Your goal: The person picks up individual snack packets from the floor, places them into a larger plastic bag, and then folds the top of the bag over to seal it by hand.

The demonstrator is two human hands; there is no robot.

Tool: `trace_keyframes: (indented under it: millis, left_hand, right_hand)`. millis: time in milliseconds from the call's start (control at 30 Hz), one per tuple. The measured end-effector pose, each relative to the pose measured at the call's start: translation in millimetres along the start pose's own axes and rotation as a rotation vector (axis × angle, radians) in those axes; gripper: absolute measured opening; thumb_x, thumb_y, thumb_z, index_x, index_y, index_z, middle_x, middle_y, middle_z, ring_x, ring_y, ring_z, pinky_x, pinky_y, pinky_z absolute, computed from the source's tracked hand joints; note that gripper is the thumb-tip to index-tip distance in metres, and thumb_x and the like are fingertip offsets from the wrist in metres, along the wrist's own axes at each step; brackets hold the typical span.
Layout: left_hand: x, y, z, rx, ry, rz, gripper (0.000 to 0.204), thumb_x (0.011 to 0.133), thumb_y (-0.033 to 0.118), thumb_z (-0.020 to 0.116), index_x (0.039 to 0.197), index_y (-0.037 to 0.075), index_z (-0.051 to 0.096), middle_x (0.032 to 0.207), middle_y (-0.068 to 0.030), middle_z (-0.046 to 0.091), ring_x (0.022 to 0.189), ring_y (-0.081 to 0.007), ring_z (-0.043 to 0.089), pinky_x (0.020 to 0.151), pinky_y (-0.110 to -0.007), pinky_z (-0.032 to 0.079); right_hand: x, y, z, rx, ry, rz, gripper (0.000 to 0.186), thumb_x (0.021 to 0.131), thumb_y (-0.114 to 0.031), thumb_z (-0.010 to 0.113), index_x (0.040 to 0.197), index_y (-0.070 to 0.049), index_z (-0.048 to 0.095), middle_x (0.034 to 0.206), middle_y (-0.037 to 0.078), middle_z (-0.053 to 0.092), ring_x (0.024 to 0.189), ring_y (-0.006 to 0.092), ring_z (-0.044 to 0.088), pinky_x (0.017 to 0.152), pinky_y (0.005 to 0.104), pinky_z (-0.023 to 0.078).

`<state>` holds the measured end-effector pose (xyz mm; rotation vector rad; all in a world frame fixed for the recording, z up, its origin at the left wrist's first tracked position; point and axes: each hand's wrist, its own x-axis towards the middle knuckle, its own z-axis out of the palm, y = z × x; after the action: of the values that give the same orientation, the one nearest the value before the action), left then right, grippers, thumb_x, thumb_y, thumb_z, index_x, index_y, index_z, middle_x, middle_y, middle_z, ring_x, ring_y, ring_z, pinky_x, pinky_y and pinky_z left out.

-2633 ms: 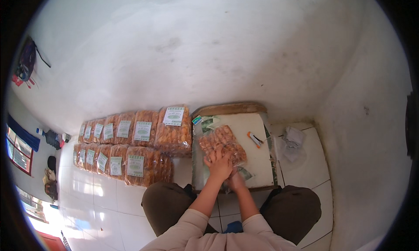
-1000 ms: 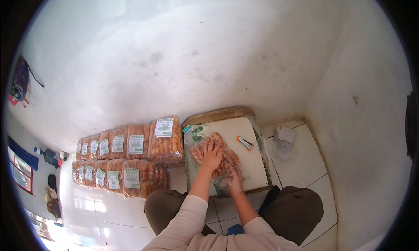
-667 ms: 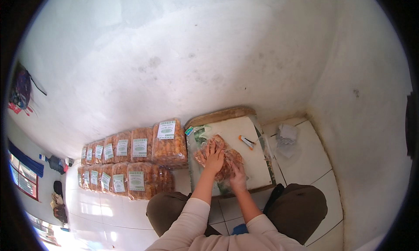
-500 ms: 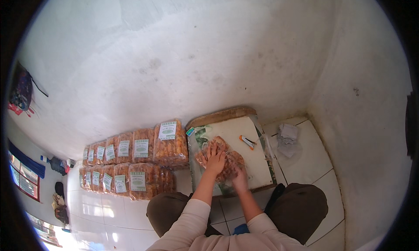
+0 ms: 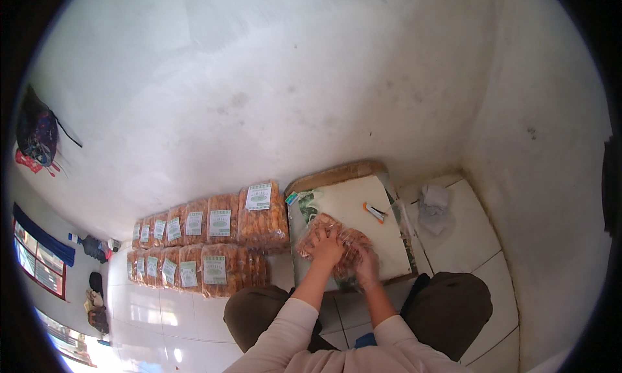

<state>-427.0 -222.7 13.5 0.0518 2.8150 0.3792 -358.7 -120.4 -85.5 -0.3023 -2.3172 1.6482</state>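
A clear plastic bag of brown snack pieces [image 5: 322,222] lies on a low board-topped table [image 5: 353,191] between my knees. On top of the bag rests my left hand [image 5: 327,248], its fingers spread over the plastic. My right hand [image 5: 367,267] grips the bag's right side, with its fingertips partly hidden by the plastic. Beyond the right hand, an orange and black stapler [image 5: 374,211] lies on the board. A small green and blue box [image 5: 292,198] sits at the table's far left corner.
Two rows of filled, labelled snack bags [image 5: 220,224] stand on the tiled floor to the left. Right of the table is a pile of folded clear plastic [image 5: 435,204]. A white wall [image 5: 259,101] rises behind the table, and another closes off the right side.
Both hands stay on the snack bag. My right hand has shifted slightly up along its right side. The whole view has moved a little, so everything sits slightly farther right.
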Motion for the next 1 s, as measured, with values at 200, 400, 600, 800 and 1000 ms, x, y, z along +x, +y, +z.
trace_keyframes:
  millis: [200,400,600,800,1000]
  left_hand:
    - [30.2,-5.0,-32.4,0.356,-0.055,0.259,0.055,0.083,0.046,0.049,0.133,0.025,0.04,0.147,-0.0077,0.021,0.137,-0.0308,0.011,0.098,-0.069,0.012]
    - [69.5,-28.4,-31.4,0.516,-0.128,0.723,0.058,0.081,0.057,0.047,0.125,0.019,0.05,0.133,-0.0053,0.046,0.13,-0.0257,0.032,0.102,-0.06,0.018]
    - [73.5,-49.1,-12.4,0.279,0.067,0.89,0.055,0.082,0.06,0.044,0.121,0.022,0.053,0.117,-0.002,0.056,0.117,-0.022,0.045,0.099,-0.056,0.023]
    - [63.9,-52.5,-13.9,0.2,0.16,0.918,0.053,0.081,0.056,0.048,0.121,0.022,0.053,0.115,-0.0015,0.057,0.112,-0.0221,0.046,0.099,-0.051,0.021]
    - [66.5,-56.2,-13.0,0.253,0.183,0.929,0.056,0.08,0.06,0.047,0.123,0.024,0.052,0.117,-0.0007,0.057,0.112,-0.0228,0.046,0.098,-0.051,0.02]
  right_hand:
    - [-12.3,-21.2,-23.0,-0.258,-0.013,-0.211,0.036,0.076,0.002,0.054,0.111,-0.005,0.058,0.113,0.017,0.052,0.102,0.0302,0.053,0.085,0.0377,0.044]
    - [-17.1,-7.0,-32.9,0.09,0.095,0.004,0.033,0.073,0.004,0.055,0.105,0.0,0.059,0.1,0.016,0.06,0.092,0.0295,0.059,0.082,0.036,0.047]
    - [-6.1,-11.0,-28.6,0.119,0.111,-0.158,0.018,0.075,0.002,0.061,0.092,0.003,0.063,0.1,0.017,0.063,0.095,0.0266,0.061,0.08,0.0328,0.048]
    - [-1.2,-25.2,-19.0,0.039,0.157,-0.215,0.02,0.078,-0.007,0.066,0.096,0.003,0.064,0.091,0.015,0.065,0.085,0.0259,0.063,0.078,0.0323,0.049]
    - [-2.3,-19.2,-10.4,0.232,0.105,0.135,0.015,0.08,-0.004,0.06,0.094,-0.005,0.066,0.098,0.013,0.064,0.093,0.027,0.061,0.082,0.0326,0.048]
